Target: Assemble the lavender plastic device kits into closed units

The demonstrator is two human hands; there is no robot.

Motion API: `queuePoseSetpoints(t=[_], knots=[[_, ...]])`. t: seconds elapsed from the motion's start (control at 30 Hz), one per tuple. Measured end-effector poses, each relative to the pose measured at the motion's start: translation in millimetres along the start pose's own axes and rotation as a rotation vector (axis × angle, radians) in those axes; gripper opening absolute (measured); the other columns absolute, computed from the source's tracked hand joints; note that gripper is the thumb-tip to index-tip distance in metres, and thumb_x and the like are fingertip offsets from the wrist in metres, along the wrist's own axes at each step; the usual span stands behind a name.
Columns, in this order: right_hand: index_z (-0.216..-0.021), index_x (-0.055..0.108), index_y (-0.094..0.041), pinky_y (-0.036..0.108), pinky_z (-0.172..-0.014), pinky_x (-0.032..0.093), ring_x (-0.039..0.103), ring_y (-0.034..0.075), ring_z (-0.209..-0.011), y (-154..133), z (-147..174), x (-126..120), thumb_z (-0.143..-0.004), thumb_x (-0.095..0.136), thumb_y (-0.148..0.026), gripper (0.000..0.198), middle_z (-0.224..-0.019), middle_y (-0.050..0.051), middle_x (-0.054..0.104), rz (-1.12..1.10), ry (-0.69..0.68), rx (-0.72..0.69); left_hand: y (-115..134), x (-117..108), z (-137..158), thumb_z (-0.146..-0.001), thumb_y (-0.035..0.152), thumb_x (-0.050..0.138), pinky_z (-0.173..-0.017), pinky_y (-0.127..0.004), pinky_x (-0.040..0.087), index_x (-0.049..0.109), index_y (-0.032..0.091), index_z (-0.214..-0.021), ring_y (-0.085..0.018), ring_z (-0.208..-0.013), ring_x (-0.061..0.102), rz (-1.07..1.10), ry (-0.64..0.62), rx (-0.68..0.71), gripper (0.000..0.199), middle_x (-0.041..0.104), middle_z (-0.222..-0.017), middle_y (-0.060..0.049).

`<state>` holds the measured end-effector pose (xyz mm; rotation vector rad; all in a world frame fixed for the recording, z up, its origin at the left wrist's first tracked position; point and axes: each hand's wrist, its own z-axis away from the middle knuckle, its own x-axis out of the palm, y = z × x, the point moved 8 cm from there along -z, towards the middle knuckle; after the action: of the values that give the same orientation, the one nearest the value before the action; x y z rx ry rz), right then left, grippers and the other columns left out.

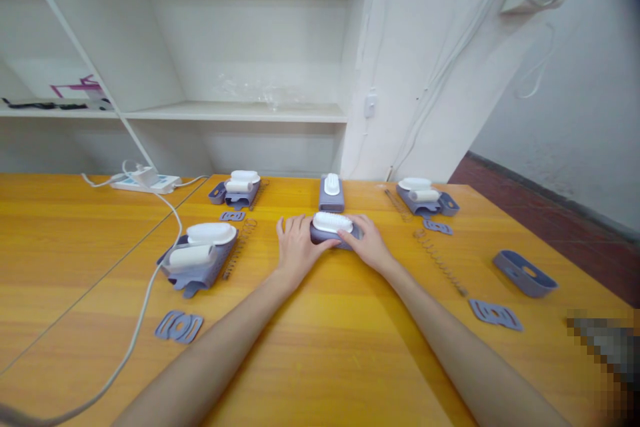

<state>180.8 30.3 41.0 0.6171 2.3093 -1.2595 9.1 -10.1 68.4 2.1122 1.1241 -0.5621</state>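
In front of me on the table lies a grey-purple plastic case (345,245) with a white bristled brush head (332,221) on top. My left hand (296,243) holds its left end, the thumb along the front side and the fingers bent behind. My right hand (369,243) is closed around the right end, its thumb against the edge of the white piece. Just beyond stands a similar case (331,200) with a white ribbed top. The case's underside and the fingertips on its far side are partly hidden.
Sets of grey-purple housings with white parts lie at left (200,273), far left (241,197) and far right (420,203). Springs (443,263), slotted plates (495,315) and an oval shell (525,273) lie around. A white cable (145,307) runs from a power strip (150,181).
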Motion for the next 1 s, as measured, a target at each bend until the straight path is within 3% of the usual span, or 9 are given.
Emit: queuePoseSetpoints(t=[0.23,0.6,0.73,0.9,1.0], knots=[[-0.105,0.060,-0.020,0.039,-0.093,0.040,0.053,0.023,-0.102,-1,1,-2,-0.080,0.059,-0.038,0.032,-0.105,0.008,0.060,-0.010,-0.010,0.011,-18,16,-2,-0.058,0.056,0.074,-0.094,-0.045,0.040,0.058,0.018,-0.096,-0.028,-0.114,0.048,0.240,-0.051,-0.009,0.056,0.057,-0.117,-0.012],[-0.105,0.060,-0.019,0.039,-0.093,0.039,0.053,0.023,-0.100,4,0,-1,-0.079,0.058,-0.035,0.030,-0.105,0.008,0.060,0.021,0.000,0.003,-19,20,-6,-0.058,0.047,0.077,-0.091,-0.043,0.043,0.055,0.018,-0.089,-0.025,-0.106,0.055,0.383,-0.063,-0.014,0.047,0.062,-0.110,-0.010],[-0.104,0.060,-0.018,0.039,-0.091,0.040,0.054,0.023,-0.099,4,-1,-2,-0.078,0.060,-0.037,0.031,-0.103,0.008,0.060,0.000,0.026,0.007,-20,23,-4,-0.059,0.050,0.075,-0.091,-0.041,0.042,0.057,0.018,-0.094,-0.025,-0.106,0.055,0.308,-0.090,-0.054,0.051,0.061,-0.111,-0.009],[-0.105,0.061,-0.019,0.040,-0.092,0.040,0.054,0.024,-0.100,6,-2,-3,-0.078,0.061,-0.039,0.034,-0.104,0.009,0.061,-0.017,0.047,0.019,-23,19,1,-0.061,0.058,0.070,-0.097,-0.043,0.037,0.054,0.015,-0.114,-0.028,-0.113,0.049,0.084,-0.060,-0.135,0.070,0.058,-0.119,-0.013],[-0.105,0.061,-0.019,0.040,-0.092,0.040,0.054,0.024,-0.100,8,-2,-3,-0.078,0.061,-0.039,0.034,-0.104,0.009,0.061,-0.018,0.046,0.022,-16,20,2,-0.067,0.058,0.065,-0.099,-0.045,0.034,0.055,0.018,-0.115,-0.028,-0.115,0.047,0.015,-0.109,-0.095,0.063,0.056,-0.123,-0.013]])
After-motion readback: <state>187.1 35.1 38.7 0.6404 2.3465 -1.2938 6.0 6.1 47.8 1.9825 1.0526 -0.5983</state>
